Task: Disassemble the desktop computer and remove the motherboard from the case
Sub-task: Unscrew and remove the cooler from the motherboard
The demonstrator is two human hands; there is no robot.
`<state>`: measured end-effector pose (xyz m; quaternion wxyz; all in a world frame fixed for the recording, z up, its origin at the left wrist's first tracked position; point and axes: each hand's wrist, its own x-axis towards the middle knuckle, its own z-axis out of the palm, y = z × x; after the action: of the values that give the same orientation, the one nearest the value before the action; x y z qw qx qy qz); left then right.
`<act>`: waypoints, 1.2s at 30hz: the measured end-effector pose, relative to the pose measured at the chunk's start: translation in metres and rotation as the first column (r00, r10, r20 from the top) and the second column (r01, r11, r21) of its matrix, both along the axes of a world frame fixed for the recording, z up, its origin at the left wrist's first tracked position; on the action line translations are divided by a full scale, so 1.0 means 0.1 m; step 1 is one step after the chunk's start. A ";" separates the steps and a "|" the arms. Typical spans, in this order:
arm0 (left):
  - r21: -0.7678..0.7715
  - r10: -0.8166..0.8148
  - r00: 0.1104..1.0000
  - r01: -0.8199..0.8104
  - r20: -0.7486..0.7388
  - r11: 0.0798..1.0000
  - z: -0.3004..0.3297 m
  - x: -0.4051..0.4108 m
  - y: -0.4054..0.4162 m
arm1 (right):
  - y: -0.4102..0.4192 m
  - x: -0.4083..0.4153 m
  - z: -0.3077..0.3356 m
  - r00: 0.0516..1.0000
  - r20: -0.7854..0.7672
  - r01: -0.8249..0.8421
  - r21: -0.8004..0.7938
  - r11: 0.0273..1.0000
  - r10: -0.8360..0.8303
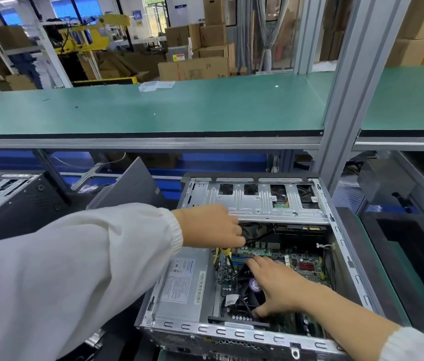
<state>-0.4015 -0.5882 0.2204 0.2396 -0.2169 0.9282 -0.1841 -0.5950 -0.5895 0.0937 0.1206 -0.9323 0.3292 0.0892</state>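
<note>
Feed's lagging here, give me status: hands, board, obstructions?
Left hand grips yellow-handled screwdriver. Right hand open on black CPU fan. Green motherboard still in open silver case.

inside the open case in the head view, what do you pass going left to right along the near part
power supply → cooler fan with the right hand spread on it → green motherboard → right case wall
</note>
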 end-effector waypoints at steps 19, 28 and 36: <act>0.394 0.814 0.570 -0.727 -0.108 0.562 -0.02 -0.21 -0.06 | 0.00 0.02 0.09 1.000 -0.007 -0.009 0.034 0.999 0.010; 0.023 0.116 0.993 -0.116 -0.006 0.993 0.17 -0.08 -0.03 | -0.02 0.00 0.08 1.000 -0.002 -0.007 0.060 0.998 0.007; 0.089 0.632 0.768 -0.626 -0.104 0.775 -0.01 -0.21 -0.15 | -0.01 0.00 0.14 1.000 -0.010 -0.001 0.078 0.997 0.002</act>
<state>-0.4225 -0.6033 0.2189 0.2328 -0.5206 0.8195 -0.0563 -0.5952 -0.5903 0.1079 0.1550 -0.9267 0.3255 0.1066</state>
